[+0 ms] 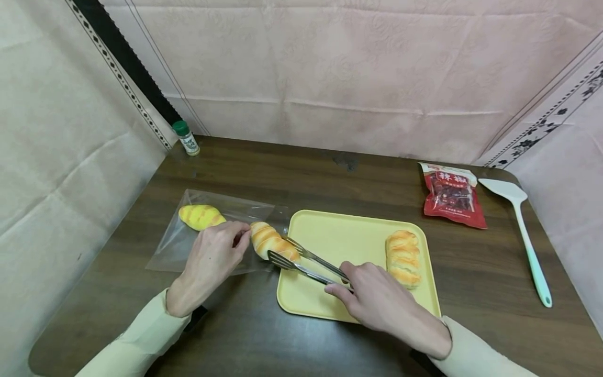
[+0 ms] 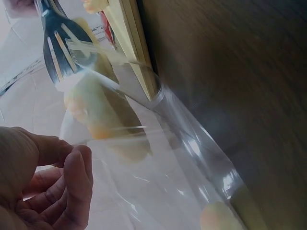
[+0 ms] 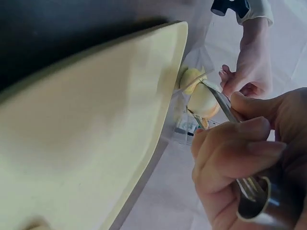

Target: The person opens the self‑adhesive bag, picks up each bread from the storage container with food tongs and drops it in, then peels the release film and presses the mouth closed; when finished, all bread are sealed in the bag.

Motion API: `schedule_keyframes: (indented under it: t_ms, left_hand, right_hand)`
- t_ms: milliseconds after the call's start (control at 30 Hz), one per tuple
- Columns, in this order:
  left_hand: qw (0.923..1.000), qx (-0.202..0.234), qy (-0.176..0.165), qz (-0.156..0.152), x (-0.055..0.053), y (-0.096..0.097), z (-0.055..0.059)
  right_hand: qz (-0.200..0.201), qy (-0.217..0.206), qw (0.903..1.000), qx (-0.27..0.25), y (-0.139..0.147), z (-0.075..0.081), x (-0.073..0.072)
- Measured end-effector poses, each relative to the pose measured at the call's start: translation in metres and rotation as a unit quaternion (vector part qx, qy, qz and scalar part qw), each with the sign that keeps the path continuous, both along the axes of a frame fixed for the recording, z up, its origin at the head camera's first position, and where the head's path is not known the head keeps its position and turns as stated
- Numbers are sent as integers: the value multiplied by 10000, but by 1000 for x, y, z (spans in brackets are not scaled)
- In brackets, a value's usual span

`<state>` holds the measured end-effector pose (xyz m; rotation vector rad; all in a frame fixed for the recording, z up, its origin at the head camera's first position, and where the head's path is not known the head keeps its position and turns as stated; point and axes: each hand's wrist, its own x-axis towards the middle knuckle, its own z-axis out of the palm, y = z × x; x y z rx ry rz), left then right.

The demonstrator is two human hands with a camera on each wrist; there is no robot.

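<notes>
My right hand (image 1: 377, 297) holds metal tongs (image 1: 314, 260), whose slotted tips clasp an orange-striped bread roll (image 1: 267, 238) at the left edge of the yellow tray (image 1: 330, 233). The roll's far end reaches over the mouth of a clear plastic bag (image 1: 170, 251). With thumb and forefinger, my left hand (image 2: 57, 182) pinches the bag's edge and lifts it, as the left wrist view shows. Inside the bag, or under its film, lies a yellow bread roll (image 1: 200, 216), partly hidden by the left hand. Another golden bread (image 1: 403, 259) sits on the tray's right side.
A red packet (image 1: 454, 196) lies behind the tray to the right. Beside it is a spatula (image 1: 529, 251) with a white head and mint handle. A small green-capped bottle (image 1: 187, 139) stands at the back left corner of the dark wooden table (image 1: 245, 330).
</notes>
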<state>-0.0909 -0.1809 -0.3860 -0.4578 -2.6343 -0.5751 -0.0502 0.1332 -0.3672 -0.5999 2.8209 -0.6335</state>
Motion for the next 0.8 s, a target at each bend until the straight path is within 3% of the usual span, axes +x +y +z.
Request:
schedule_keyframes:
  t_ms: [333,800]
  left_hand:
    - [9994,24,350,-17,6,2,3]
    - [9977,26,682,-45,8,0,4]
  right_hand:
    - [330,-382,9985,-228,-22,2,-28]
    - [515,-320,9980,-180,-42,-6,-45]
